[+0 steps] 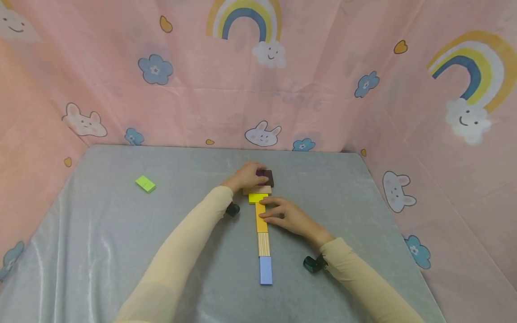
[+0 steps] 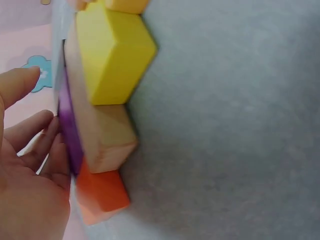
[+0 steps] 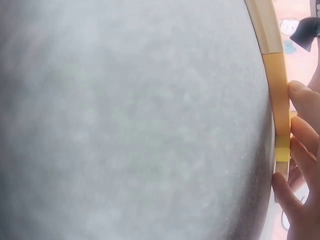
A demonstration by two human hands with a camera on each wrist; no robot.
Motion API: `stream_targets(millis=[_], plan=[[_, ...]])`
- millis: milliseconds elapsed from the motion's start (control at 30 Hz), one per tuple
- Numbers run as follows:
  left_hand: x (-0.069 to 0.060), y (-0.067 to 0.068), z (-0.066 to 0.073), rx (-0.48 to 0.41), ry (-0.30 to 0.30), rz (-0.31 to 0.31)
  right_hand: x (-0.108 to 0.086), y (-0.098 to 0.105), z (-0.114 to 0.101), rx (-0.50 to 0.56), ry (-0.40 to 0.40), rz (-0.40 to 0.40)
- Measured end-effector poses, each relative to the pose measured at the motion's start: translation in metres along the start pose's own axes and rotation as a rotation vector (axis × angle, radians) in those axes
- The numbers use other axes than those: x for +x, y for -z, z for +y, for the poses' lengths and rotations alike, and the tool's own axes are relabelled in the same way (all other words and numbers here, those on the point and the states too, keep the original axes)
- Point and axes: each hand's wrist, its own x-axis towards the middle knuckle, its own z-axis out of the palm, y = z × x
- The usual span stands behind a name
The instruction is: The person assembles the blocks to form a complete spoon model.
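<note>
Flat coloured blocks form a line on the grey cloth. At its far end my left hand point(image 1: 249, 175) lies over a purple block point(image 2: 73, 132) and beside a dark brown block point(image 1: 269, 178), fingertips at the purple edge, thumb raised apart. An orange-red block point(image 2: 102, 195) shows there too, mostly hidden by the hand in the head view. Nearer come a crosswise plain wooden block point(image 1: 258, 190) and a bright yellow block point(image 1: 256, 198). With spread fingers, my right hand point(image 1: 292, 217) touches the yellow-orange block point(image 1: 260, 225) along its right side.
Nearer in the line lie a ribbed wooden block point(image 1: 264, 244) and a blue block point(image 1: 265, 270). A lime green block point(image 1: 145, 184) sits apart at the far left. Patterned pink curtain point(image 1: 186, 116) encloses the back and sides of the cloth-covered table point(image 1: 169, 170).
</note>
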Motion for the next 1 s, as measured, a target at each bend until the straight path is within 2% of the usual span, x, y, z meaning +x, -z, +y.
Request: stream_targets(millis=[100, 233, 367, 500, 667, 833, 1000], plan=[[0.000, 0.004, 0.000, -0.084, 0.011, 0.006, 0.000, 0.000, 0.000, 0.001, -0.008, -0.003], [-0.006, 0.020, 0.004, -0.156, 0.029, 0.033, 0.000, -0.001, 0.000, 0.003, -0.012, -0.003], [-0.021, 0.045, 0.004, -0.146, 0.016, 0.082, -0.001, -0.001, -0.001, 0.019, -0.020, -0.007], [-0.041, 0.076, -0.009, -0.120, -0.038, 0.152, -0.001, -0.001, -0.001, 0.029, -0.027, -0.005], [-0.075, 0.116, -0.038, -0.160, -0.078, 0.239, -0.002, -0.001, -0.001, 0.035, -0.032, 0.002], [-0.120, 0.152, -0.070, -0.207, -0.024, 0.300, -0.002, -0.001, 0.000, 0.027, -0.035, -0.001], [-0.168, 0.172, -0.106, -0.175, 0.067, 0.316, -0.001, 0.000, 0.002, 0.030, -0.034, -0.011]])
